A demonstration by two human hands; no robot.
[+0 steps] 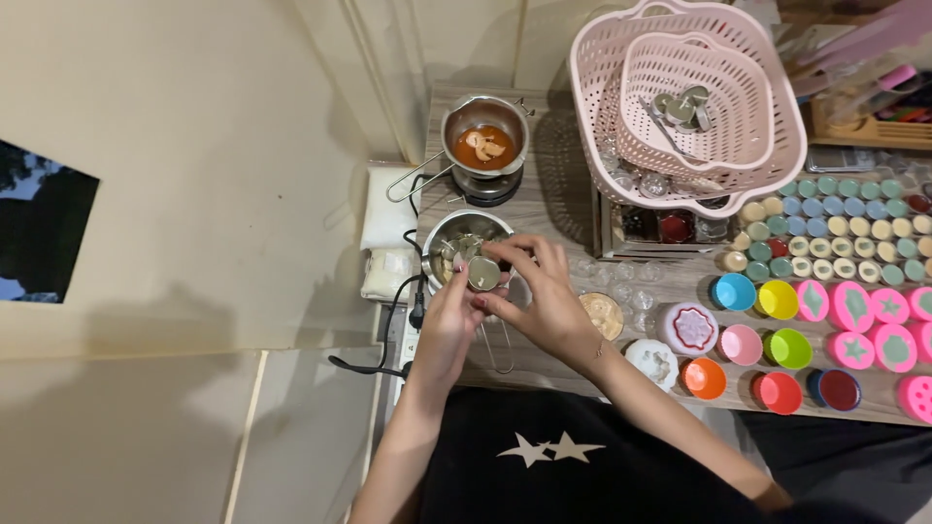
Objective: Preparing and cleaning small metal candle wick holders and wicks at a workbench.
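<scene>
Both hands pinch one small metal tin (483, 273) — left hand (449, 315) at seven o'clock, right hand (540, 296) at four — best kept level over the steel pot (442, 236).

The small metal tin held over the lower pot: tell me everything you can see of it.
The small metal tin is a round, shallow, silvery cup, apparently thin metal, its open face tilted toward the camera. Its inside looks dull grey; whether it holds anything cannot be told. The left hand and right hand both pinch it by the fingertips, just above the rim of the lower steel pot, which holds more such tins.
</scene>
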